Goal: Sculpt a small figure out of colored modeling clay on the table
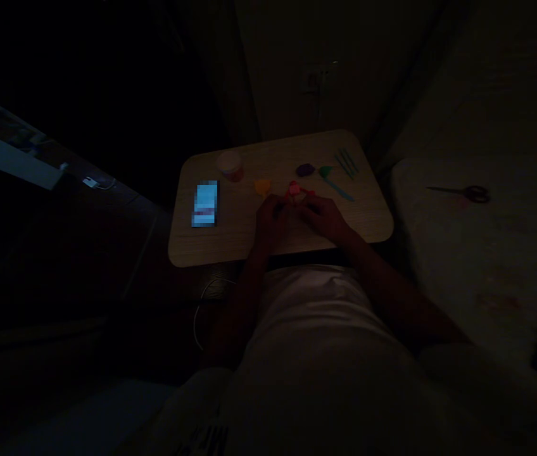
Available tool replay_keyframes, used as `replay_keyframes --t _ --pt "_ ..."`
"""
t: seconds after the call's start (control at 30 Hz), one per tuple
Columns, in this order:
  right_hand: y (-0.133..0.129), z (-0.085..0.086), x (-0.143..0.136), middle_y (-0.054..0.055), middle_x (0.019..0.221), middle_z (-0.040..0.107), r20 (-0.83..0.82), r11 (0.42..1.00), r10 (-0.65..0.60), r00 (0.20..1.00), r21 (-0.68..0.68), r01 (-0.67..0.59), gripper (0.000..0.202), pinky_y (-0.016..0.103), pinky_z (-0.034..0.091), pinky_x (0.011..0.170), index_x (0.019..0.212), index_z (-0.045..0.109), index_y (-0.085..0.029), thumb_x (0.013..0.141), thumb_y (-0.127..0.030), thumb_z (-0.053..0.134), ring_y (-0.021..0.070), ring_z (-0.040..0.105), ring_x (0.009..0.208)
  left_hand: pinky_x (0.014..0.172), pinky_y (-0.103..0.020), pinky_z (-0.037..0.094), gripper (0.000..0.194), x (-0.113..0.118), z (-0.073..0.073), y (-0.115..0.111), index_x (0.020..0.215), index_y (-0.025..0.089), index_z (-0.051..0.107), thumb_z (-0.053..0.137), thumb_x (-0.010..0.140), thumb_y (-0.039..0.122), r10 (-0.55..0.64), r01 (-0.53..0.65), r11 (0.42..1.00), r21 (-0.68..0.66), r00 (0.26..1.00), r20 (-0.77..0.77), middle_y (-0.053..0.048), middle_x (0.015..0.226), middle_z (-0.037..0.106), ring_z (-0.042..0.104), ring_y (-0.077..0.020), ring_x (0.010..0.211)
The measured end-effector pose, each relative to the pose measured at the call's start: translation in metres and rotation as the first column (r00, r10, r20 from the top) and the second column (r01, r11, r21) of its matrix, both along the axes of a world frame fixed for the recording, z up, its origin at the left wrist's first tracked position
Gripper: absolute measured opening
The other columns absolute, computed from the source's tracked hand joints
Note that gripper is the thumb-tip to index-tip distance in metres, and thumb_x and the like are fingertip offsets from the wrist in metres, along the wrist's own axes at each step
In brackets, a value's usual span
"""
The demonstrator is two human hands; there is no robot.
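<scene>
Both hands are over the near middle of a small wooden table (235,234) in dim light. My left hand (270,220) has its fingers curled at the left side of a red and pink piece (294,189). From the right, my right hand (322,215) reaches to the same piece with bent fingers. Whether either hand grips it is too dark to tell. An orange piece (263,186) lies just beyond my left hand. Farther back are a purple lump (304,170) and a green piece (325,171) beside a blue stick (341,189).
A lit phone (206,204) lies at the table's left, with a lidded tub (231,166) behind it. Several thin green sticks (346,163) are at the back right. Scissors (463,192) rest on a pale surface (449,253) right of the table.
</scene>
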State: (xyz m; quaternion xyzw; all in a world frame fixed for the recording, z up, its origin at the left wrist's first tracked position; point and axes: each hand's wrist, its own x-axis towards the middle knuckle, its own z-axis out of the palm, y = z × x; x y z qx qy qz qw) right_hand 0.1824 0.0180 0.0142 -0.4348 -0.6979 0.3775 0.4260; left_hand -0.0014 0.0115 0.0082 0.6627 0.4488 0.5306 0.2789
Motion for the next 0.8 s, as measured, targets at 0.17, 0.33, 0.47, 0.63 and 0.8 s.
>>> replay_keyframes --t 0.17,0.33,0.47,0.63,0.8 --pt "-0.0009 0.0011 -0.0005 0.001 0.074 0.062 -0.004 1.000 -0.001 1.000 -0.021 0.001 0.036 0.031 0.040 0.066 0.080 0.067 -0.019 0.089 -0.055 0.067 0.0162 0.051 0.068 0.081 -0.030 0.050 0.016 0.0001 0.0042 -0.0021 0.086 0.022 0.063 0.066 0.096 0.034 0.000 0.000 1.000 -0.010 1.000 -0.022 -0.001 0.089 0.066 0.062 -0.0168 0.085" --pt "0.0009 -0.0021 -0.0006 0.001 0.074 0.062 -0.011 1.000 0.000 1.000 0.010 0.000 0.033 0.030 0.038 0.064 0.084 0.069 -0.019 0.088 -0.051 0.069 0.0154 0.050 0.067 0.084 -0.031 0.050 0.016 0.0002 0.0034 -0.0014 0.086 0.021 0.062 0.066 0.096 0.034 -0.010 0.010 1.000 -0.003 1.000 -0.008 -0.002 0.090 0.068 0.064 -0.0175 0.087" --pt "0.0018 -0.0028 -0.0004 -0.001 0.071 0.060 -0.002 0.999 0.008 1.000 0.036 -0.008 0.032 0.029 0.035 0.062 0.083 0.068 -0.019 0.087 -0.050 0.070 0.0139 0.046 0.065 0.082 -0.031 0.051 0.015 0.0000 0.0027 -0.0009 0.085 0.021 0.062 0.066 0.094 0.032 -0.007 0.006 1.000 -0.020 1.000 -0.014 -0.002 0.089 0.067 0.063 -0.0176 0.086" --pt "0.0016 -0.0041 -0.0001 -0.001 0.071 0.059 -0.007 0.999 0.009 1.000 0.043 -0.009 0.032 0.028 0.035 0.061 0.084 0.068 -0.019 0.086 -0.051 0.071 0.0139 0.046 0.066 0.080 -0.030 0.050 0.010 0.0000 0.0057 -0.0029 0.085 0.021 0.062 0.067 0.093 0.027 -0.011 0.010 1.000 -0.027 1.000 -0.024 -0.001 0.088 0.066 0.061 -0.0167 0.084" --pt "0.0014 -0.0033 0.0003 -0.001 0.071 0.059 0.002 0.999 0.017 1.000 0.039 -0.017 0.030 0.028 0.035 0.061 0.087 0.069 -0.019 0.086 -0.048 0.072 0.0140 0.047 0.065 0.078 -0.029 0.049 0.010 0.0010 0.0075 -0.0036 0.085 0.021 0.061 0.066 0.093 0.024 -0.017 0.017 1.000 -0.021 1.000 -0.014 -0.001 0.086 0.065 0.061 -0.0158 0.082"
